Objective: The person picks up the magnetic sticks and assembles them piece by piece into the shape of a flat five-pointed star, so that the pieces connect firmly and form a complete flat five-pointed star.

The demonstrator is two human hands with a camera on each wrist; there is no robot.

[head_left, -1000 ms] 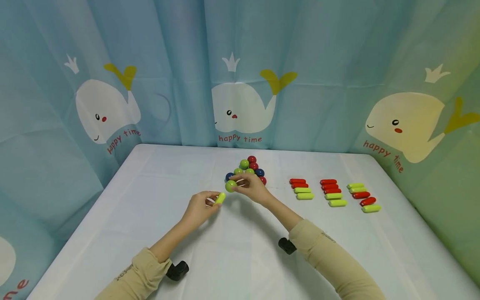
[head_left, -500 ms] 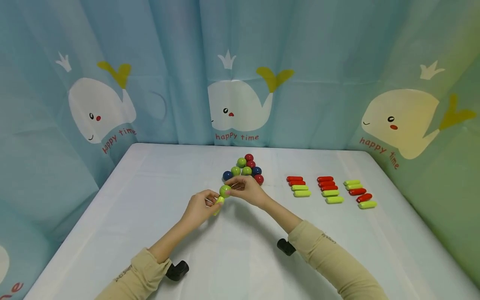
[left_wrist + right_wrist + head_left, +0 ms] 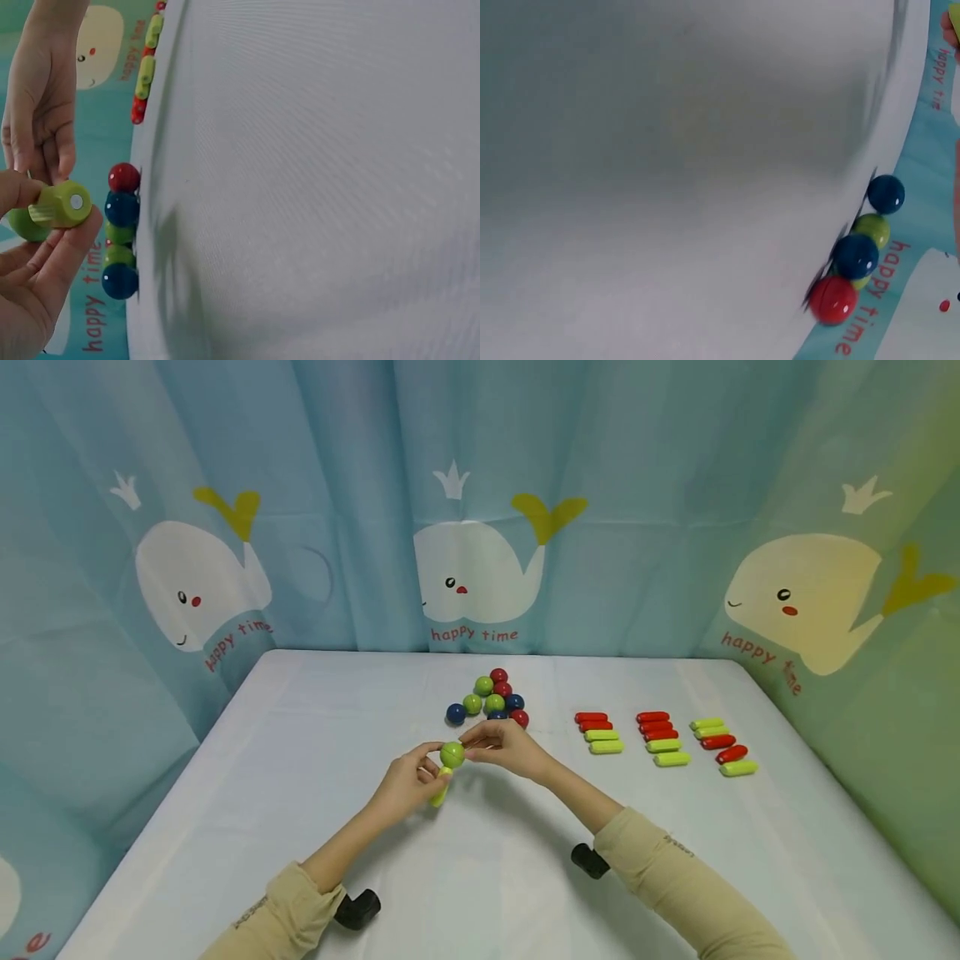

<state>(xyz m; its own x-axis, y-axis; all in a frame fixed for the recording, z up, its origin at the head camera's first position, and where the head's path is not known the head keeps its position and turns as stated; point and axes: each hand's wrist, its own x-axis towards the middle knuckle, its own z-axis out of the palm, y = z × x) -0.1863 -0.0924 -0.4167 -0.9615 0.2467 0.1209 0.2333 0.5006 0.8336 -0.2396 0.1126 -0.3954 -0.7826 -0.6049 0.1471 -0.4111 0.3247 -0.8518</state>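
The green ball is sitting at the end of a yellow-green stick above the white table in the head view, the left hand pinching the stick while the right hand's fingertips are lying by the ball, gripping or not I can't tell. From the left wrist, the ball is partly hiding behind the stick. From the right wrist, red, blue and green balls are resting together.
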